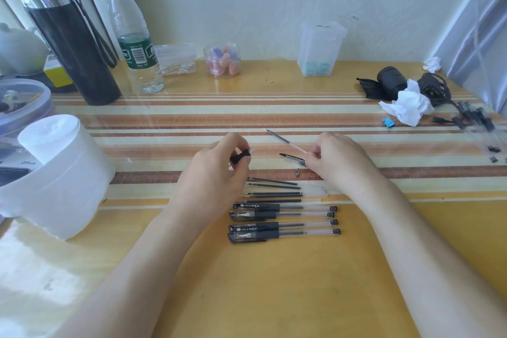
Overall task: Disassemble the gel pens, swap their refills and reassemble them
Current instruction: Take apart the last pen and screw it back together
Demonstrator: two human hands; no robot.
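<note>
My left hand (216,170) grips a pen barrel (241,157) by its black rubber grip, the clear threaded end pointing right. My right hand (337,159) pinches the end of a thin refill (285,140) whose metal tip points up and left. A black pen cap (293,159) lies just left of my right hand, with a small metal tip piece (296,172) below it. Several loose black refills (274,188) lie between my hands. Below them, several capped gel pens (284,221) lie side by side.
A white paper roll (57,173) stands at the left. At the back are a black flask (68,35), a water bottle (134,35), a jar (222,60) and a clear box (319,46). Crumpled tissue (408,107), black gear (392,85) and more pens (477,118) lie at right.
</note>
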